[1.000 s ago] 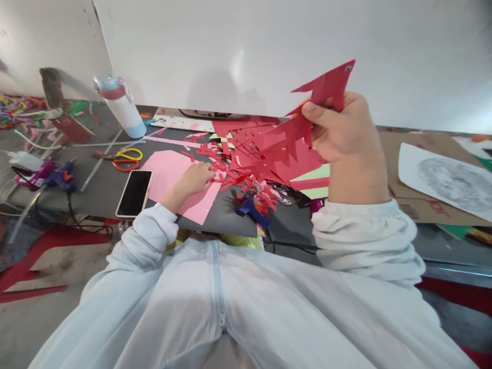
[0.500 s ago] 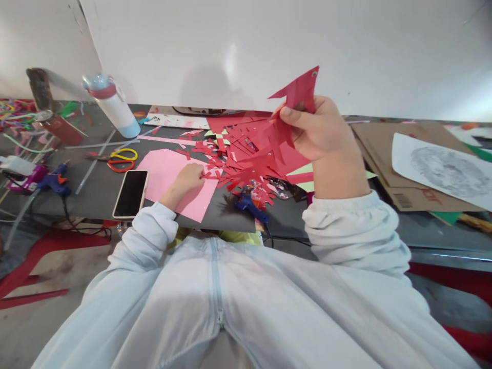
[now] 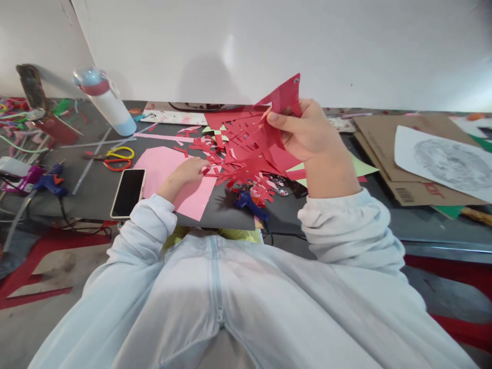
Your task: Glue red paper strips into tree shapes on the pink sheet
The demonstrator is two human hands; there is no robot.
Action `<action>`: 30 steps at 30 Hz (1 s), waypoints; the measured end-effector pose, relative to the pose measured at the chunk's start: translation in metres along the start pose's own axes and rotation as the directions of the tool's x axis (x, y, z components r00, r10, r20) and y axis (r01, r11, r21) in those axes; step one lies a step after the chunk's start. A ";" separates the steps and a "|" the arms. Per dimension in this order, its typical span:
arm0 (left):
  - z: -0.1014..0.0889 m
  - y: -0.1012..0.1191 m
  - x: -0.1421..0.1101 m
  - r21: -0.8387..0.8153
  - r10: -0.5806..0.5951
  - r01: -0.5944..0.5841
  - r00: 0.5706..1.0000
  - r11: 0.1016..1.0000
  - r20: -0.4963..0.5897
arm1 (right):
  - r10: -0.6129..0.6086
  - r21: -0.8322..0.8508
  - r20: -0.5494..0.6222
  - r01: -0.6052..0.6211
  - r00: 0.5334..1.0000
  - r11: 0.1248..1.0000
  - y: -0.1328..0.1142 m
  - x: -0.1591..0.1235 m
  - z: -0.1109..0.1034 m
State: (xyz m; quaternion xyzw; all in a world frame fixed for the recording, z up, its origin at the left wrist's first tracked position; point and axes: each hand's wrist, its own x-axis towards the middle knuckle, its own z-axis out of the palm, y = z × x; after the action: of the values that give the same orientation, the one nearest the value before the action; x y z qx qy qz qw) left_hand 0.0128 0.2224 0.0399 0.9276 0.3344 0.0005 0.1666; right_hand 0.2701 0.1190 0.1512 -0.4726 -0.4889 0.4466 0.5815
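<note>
My right hand [image 3: 311, 138] is raised above the table, closed on a red paper cut-out [image 3: 282, 100] with a googly eye at its top tip. Below it lies a heap of red paper scraps [image 3: 238, 154]. My left hand [image 3: 188, 171] rests on a pink paper sheet [image 3: 165, 166], fingers curled and pinched at a small red scrap at the heap's edge. A blue glue gun [image 3: 248, 201] lies just in front of the heap on black paper [image 3: 219, 212].
A phone [image 3: 128, 192] lies left of the pink sheet. Yellow and orange scissors [image 3: 117, 158], a white bottle [image 3: 105, 100] and another glue gun [image 3: 48, 179] sit further left. Cardboard [image 3: 388, 148] and a pencil drawing [image 3: 446, 161] lie at the right.
My right hand has carried the red cut-out leftward and lower. My left hand stays at the edge of the scrap heap.
</note>
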 end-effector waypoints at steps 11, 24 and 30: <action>-0.012 -0.007 0.010 -0.005 0.057 -0.057 0.996 0.998 0.071 | -0.011 -0.017 -0.008 0.011 1.000 1.000 0.000 -0.002 0.005; -0.039 -0.022 0.011 -0.475 -0.164 0.108 0.983 0.873 -0.079 | 0.029 -0.005 -0.042 -0.029 0.999 1.000 0.001 -0.006 0.004; -0.024 -0.003 0.027 -0.807 -0.383 0.214 0.924 0.550 -0.016 | 0.029 0.069 -0.036 -0.026 0.999 0.997 -0.001 -0.009 0.008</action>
State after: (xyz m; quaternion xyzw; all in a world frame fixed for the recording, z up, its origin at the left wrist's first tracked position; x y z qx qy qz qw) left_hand 0.0294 0.2491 0.0583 0.6811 0.4666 0.2086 0.5244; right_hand 0.2611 0.1104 0.1517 -0.4675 -0.4560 0.4621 0.6000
